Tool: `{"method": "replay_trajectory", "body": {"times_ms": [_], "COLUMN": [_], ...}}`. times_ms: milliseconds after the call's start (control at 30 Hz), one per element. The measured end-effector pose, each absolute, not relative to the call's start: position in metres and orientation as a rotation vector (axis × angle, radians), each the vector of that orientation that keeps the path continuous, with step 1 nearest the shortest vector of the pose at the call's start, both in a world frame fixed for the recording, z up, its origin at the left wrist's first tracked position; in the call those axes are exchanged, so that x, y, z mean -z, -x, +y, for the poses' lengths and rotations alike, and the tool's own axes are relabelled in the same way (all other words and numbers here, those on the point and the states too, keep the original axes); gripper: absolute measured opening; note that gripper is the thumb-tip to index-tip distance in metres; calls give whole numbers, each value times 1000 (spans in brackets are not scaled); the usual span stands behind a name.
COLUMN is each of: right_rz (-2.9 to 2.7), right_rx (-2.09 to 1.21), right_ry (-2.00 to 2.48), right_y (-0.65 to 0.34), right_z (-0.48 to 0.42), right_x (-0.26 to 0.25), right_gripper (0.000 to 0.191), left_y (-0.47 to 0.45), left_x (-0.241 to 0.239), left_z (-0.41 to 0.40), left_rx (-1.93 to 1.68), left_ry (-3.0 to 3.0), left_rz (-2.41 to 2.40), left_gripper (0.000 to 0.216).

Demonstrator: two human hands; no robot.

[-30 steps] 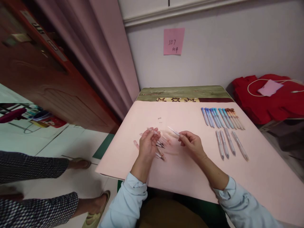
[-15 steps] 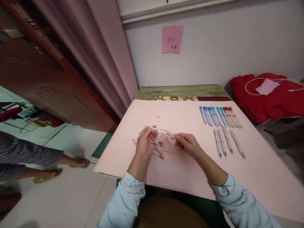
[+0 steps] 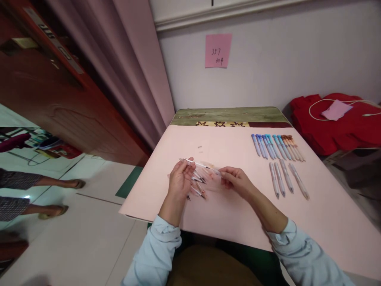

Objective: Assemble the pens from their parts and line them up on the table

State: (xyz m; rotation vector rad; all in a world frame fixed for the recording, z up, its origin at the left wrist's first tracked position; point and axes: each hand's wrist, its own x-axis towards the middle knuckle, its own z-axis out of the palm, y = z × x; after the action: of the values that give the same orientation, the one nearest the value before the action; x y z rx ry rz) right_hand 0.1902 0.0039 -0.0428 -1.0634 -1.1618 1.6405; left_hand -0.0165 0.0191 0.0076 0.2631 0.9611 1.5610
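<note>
My left hand pinches the left end of a thin clear pen barrel above a pink sheet on the table. My right hand pinches the other end, where a pen refill meets the barrel. Under and between my hands lies a loose pile of pen parts. Both hands are closed in a pinch.
A row of several blue and brown pens lies at the far right of the sheet, with several clear pens below it. Red cloth with a white cable sits to the right. Another person's legs cross the floor at left.
My hands came together, the refill now lined up with the barrel held in my left hand. The other person's legs moved left and away across the floor.
</note>
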Motion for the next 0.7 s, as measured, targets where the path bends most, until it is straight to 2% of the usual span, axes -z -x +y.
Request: {"method": "replay_trajectory", "body": {"times_ms": [700], "right_rz": [-1174], "right_rx": [-1622], "right_ry": [1026], "right_y": [-190], "right_z": [5], "right_x": [45], "right_gripper": [33], "left_y": [9], "left_x": [-12], "left_z": [18], "left_rx": [-1497], "left_ry": [-301], "left_rz": [967], "left_gripper": [6]}}
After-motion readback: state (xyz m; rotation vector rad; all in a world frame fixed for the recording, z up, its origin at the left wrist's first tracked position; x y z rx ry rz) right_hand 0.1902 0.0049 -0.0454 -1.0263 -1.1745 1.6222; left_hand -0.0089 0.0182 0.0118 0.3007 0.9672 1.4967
